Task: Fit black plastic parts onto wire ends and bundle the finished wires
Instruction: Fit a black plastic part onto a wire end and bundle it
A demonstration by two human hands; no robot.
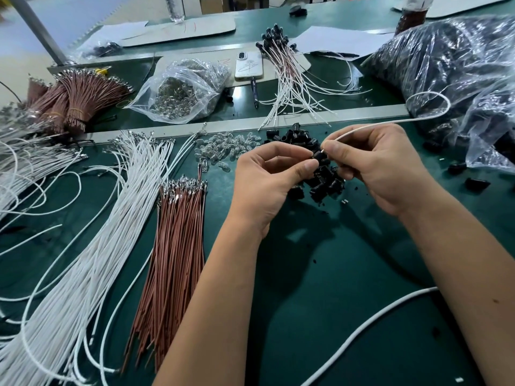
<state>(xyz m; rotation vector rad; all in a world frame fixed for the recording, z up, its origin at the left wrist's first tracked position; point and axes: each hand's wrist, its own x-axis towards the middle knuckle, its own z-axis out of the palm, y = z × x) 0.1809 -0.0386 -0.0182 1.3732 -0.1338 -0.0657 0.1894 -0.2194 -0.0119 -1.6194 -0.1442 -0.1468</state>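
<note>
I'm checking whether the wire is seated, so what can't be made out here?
Head view:
- Wire end inside the black part: hidden by the fingertips of the left hand and right hand.
- White wire: far end lost against the plastic bag.
- Heap of black parts: partly hidden by both hands.

I see bright, even overhead light; my forearms cast soft shadows on the dark green bench (320,274). Glare streaks the crinkled clear plastic bag (446,59). Edges bow outward, far corners blur.
</note>
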